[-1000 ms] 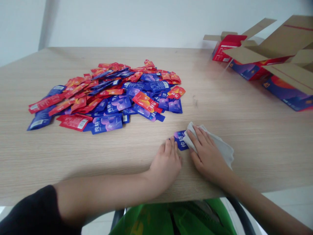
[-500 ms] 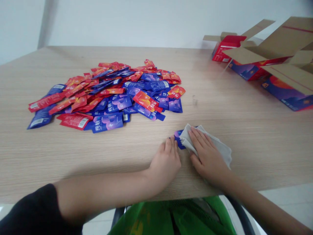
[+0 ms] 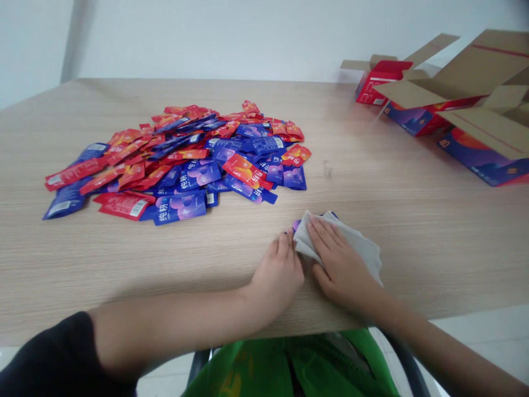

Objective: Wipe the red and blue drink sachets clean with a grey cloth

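Note:
A blue sachet (image 3: 296, 224) with a purple print lies flat on the table, mostly hidden. My left hand (image 3: 279, 270) pins its left end, fingers closed and pressed down on the edge. Over the rest of the sachet is a folded light-grey cloth (image 3: 360, 246). My right hand (image 3: 339, 263) holds the cloth against it, fingers together and thumb along the near side. The two hands are close but apart. Beyond my left hand spreads a heap of red and blue sachets (image 3: 194, 160).
At the back right stand opened cardboard boxes: a small red box (image 3: 378, 82), a blue and red box (image 3: 413, 118) and a larger blue box (image 3: 475, 157), flaps spread. The wooden table (image 3: 198, 259) meets a white wall (image 3: 215, 38) behind the heap.
My right hand has slid the cloth left along the blue sachet toward my left hand, covering more of it. My left hand has stayed on the sachet's end.

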`<state>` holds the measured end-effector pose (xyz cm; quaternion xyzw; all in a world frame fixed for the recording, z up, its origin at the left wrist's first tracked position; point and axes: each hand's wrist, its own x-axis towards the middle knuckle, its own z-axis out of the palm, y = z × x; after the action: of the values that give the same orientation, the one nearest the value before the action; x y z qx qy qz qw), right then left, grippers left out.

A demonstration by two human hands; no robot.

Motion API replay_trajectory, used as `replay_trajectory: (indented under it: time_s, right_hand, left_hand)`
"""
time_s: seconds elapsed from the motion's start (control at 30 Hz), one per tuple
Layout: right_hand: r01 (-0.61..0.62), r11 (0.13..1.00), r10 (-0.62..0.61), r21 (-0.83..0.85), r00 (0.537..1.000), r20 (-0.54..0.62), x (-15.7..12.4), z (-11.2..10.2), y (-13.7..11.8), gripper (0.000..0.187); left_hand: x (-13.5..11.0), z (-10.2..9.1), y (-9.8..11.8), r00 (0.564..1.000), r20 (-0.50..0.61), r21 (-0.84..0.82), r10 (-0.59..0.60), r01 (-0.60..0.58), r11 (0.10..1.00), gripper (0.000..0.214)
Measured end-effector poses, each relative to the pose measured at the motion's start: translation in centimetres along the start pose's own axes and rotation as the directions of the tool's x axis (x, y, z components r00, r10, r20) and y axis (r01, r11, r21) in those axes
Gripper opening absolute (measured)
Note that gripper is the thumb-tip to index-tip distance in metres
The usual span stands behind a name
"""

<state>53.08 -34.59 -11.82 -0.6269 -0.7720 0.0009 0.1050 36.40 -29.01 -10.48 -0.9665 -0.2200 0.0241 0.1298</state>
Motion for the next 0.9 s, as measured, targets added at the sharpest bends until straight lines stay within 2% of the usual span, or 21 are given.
replay_trajectory:
  time_s: [0.1, 0.2, 0.43, 0.7, 0.8, 0.9]
  right_hand:
    - [0.060, 0.998, -0.061, 0.027, 0.998, 0.026, 1.0, -0.1, -1.2, 0.066]
    - [0.057, 0.998, -0.058, 0.021, 0.998, 0.026, 1.0, -0.2, -1.4, 0.064]
    - [-0.038, 0.999, 0.038, -0.031, 0.999, -0.010, -1.1, -0.3, 0.9, 0.068]
    - [-0.158, 0.986, 0.156, -0.061, 0.987, -0.035, -2.6, 0.0, 2.8, 0.064]
    - [-0.130, 0.991, 0.129, -0.039, 0.991, -0.040, -2.2, 0.0, 2.4, 0.065]
    - [-0.041, 0.999, 0.041, 0.001, 0.999, -0.011, -1.2, -0.1, 1.3, 0.068]
  left_hand:
    - [0.0, -0.2, -0.2, 1.000, 0.023, -0.052, 0.014, -0.013, 0.999, 0.036]
    - [0.0, -0.3, -0.1, 1.000, 0.026, -0.062, 0.004, -0.003, 0.998, 0.034]
    - [-0.1, 0.2, 0.3, 0.999, 0.025, 0.017, -0.031, 0.030, 0.999, 0.047]
    - [-0.2, 0.5, 0.4, 0.999, -0.024, 0.007, -0.027, 0.027, 1.000, 0.048]
    - [-0.2, 0.7, 0.4, 0.999, -0.022, -0.004, -0.033, 0.033, 0.999, 0.048]
    - [-0.1, 0.7, 0.3, 0.999, -0.008, -0.016, -0.036, 0.036, 0.999, 0.046]
